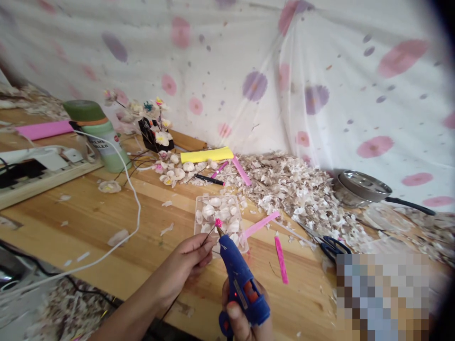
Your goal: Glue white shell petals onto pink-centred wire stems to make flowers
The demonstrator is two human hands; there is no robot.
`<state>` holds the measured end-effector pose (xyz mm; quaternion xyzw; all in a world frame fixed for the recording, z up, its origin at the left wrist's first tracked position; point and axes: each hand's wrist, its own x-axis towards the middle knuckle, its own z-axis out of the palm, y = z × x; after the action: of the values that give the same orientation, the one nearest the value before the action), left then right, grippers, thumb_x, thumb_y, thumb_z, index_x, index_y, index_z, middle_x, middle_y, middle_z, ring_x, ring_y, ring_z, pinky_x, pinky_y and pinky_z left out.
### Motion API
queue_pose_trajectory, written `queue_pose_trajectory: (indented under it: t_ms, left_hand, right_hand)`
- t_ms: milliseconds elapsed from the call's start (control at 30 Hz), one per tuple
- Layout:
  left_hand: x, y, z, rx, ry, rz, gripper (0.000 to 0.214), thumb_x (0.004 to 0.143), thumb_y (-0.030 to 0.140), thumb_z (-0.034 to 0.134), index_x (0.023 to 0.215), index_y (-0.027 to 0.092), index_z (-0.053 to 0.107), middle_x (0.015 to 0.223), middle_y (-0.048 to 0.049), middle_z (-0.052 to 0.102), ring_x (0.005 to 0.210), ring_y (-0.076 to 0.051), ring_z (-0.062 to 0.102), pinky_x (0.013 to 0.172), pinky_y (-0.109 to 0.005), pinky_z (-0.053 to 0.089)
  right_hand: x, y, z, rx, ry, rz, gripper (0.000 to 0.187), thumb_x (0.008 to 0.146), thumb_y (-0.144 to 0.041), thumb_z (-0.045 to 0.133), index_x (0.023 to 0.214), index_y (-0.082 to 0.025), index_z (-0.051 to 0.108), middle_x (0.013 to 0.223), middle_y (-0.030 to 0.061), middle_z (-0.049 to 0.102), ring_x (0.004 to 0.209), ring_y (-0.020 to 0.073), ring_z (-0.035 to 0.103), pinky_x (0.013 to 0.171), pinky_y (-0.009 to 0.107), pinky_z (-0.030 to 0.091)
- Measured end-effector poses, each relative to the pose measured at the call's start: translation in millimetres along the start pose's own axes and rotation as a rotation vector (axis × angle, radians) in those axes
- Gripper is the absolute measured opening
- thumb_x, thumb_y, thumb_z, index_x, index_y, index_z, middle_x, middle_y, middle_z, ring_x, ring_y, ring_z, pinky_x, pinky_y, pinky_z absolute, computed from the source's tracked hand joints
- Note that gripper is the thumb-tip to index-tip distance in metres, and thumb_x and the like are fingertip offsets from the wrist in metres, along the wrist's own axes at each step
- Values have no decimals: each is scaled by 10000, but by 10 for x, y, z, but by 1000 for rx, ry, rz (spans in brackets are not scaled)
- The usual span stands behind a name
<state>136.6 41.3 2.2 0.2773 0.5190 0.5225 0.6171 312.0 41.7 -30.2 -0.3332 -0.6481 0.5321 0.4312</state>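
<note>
- Across the back hangs a big white sheet, dotted with pink and purple flowers.
- Below it spreads the wooden table, with a heap of pale scraps banked along the far side.
- Over to the right, a pan sits beside that heap; far left, a green bottle stands upright.
- Front and centre, here's the right hand, wrapped around a blue glue gun, red light showing!
- And the left hand: thumb and fingers pinched on a thin wire.
- Just beyond, a clear box full of white petals.
- Smallest of all, the pink bud tops that wire, right beside the gun's nozzle; whether they touch, I can't tell.
</note>
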Motion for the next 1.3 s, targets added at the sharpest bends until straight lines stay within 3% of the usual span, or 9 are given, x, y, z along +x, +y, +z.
queue_pose_trajectory:
  t_ms: [133, 367, 533, 667, 967, 1300]
  left_hand:
    - [3, 6, -87, -153, -59, -81, 335, 744, 459, 719, 735, 180, 534, 559, 79, 371, 442, -47, 173, 403, -196, 92]
    - [9, -11, -177, -317, -198, -187, 308, 686, 363, 799, 737, 157, 575, 523, 93, 364, 402, -2, 131, 374, -140, 78]
    - [-1, -23, -152, -332, -246, -222, 312, 698, 368, 794, 702, 153, 568, 514, 95, 350, 388, 8, 120, 360, -128, 65]
    - [1, -28, -145, -322, -257, -224, 297, 707, 358, 790, 719, 145, 582, 522, 88, 360, 395, 10, 126, 366, -124, 62]
    - [-2, -28, -142, -331, -281, -201, 287, 722, 347, 777, 721, 151, 567, 525, 88, 379, 389, 7, 119, 358, -126, 68]
    - [-8, -52, -162, -354, -294, -209, 268, 707, 336, 794, 719, 150, 602, 524, 81, 405, 381, 12, 146, 348, -108, 95]
  right_hand:
    - [-21, -28, 17, 0, 36, -28, 395, 827, -613, 576, 789, -221, 614, 682, 37, 546, 581, 173, 512, 500, 289, 442]
    - [67, -235, -51, -69, -147, -66, 443, 878, -620, 489, 766, -204, 593, 683, 32, 548, 586, 154, 525, 518, 269, 434]
    - [98, -251, -50, -46, -160, -73, 487, 858, -669, 470, 741, -204, 557, 651, 12, 507, 544, 136, 489, 486, 257, 403]
    - [69, -221, -19, -57, -131, -41, 507, 871, -675, 431, 766, -199, 570, 667, 26, 510, 556, 145, 496, 477, 256, 420]
    - [66, -304, -65, -267, -72, -127, 556, 896, -681, 351, 765, -201, 598, 658, 48, 580, 589, 175, 559, 557, 281, 473]
    - [35, -189, -27, -148, -101, -72, 552, 887, -691, 348, 707, -202, 527, 627, 9, 470, 526, 135, 473, 470, 247, 435]
